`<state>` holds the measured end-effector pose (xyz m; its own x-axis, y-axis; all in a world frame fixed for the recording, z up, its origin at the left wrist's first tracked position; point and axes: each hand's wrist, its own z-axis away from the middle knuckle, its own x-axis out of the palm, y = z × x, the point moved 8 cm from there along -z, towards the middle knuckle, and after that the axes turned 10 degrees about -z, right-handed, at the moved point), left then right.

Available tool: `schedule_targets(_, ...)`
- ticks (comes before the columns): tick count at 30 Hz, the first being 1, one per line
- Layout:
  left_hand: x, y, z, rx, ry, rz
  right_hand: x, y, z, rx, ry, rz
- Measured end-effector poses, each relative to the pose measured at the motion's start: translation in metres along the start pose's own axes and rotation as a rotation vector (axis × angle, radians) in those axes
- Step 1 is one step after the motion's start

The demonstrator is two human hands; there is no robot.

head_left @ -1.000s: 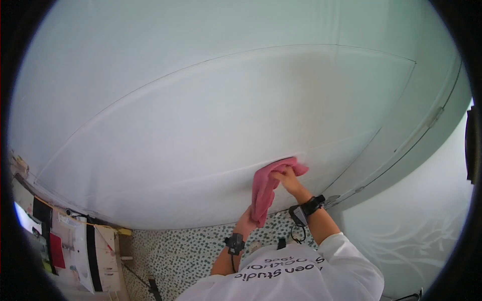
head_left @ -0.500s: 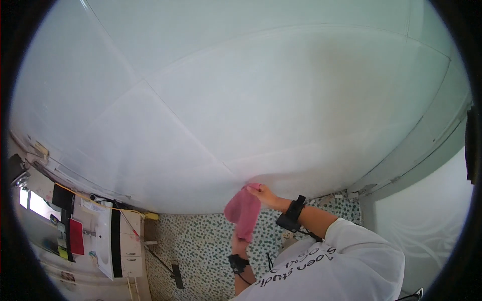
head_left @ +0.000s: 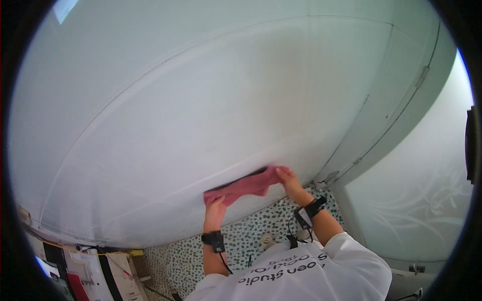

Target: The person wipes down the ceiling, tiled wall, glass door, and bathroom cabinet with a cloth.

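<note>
A pink cloth [head_left: 247,187] is stretched between my two hands, close in front of the pale wall [head_left: 201,125]. Its upper edge runs slantwise, higher on the right, with a dark strip along it that may be shadow or the cloth's other side. My left hand [head_left: 215,209] grips the cloth's lower left end, thumb on top. At the upper right end, my right hand [head_left: 290,184] pinches it with thumb and fingers. Whether the cloth touches the wall I cannot tell. Each wrist wears a black strapped device with a cable.
Below lies a floor of green and white mosaic tiles [head_left: 186,258]. To the right stands a frosted door [head_left: 406,210] with a floral pattern and a metal handle [head_left: 416,269]. A white counter [head_left: 90,273] and a red item [head_left: 77,287] are at the lower left.
The pink cloth has gone from hanging bunched between my hands to spread out sideways along the wall. My left hand has risen and moved left; my right hand has shifted right. The view has turned rightward.
</note>
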<state>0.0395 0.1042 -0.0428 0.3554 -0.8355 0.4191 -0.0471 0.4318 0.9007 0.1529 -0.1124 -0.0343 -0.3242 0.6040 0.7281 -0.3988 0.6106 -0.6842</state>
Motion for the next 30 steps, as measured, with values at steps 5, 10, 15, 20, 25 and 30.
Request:
schedule_targets(5,0.109,-0.037,-0.050,0.161,-0.175,-0.358,-0.083,-0.106,-0.001,-0.214,0.159,0.166)
schedule_targets(10,0.129,-0.085,-0.071,0.283,-0.089,-0.717,-0.133,-0.131,-0.012,-0.199,0.185,0.567)
schedule_targets(15,0.062,-0.145,-0.083,0.322,0.073,-0.759,-0.143,-0.062,-0.051,-0.153,-0.129,1.226)
schedule_targets(20,0.024,-0.113,-0.041,-0.026,0.316,-0.616,-0.113,0.013,-0.058,-0.160,-0.392,1.556)
schedule_targets(25,-0.136,-0.081,0.014,-0.232,0.563,-0.560,-0.032,0.149,-0.054,-0.179,-0.774,1.483)
schedule_targets(30,-0.296,-0.038,0.056,0.205,0.654,-0.765,0.060,0.263,-0.036,-0.152,-0.914,1.530)
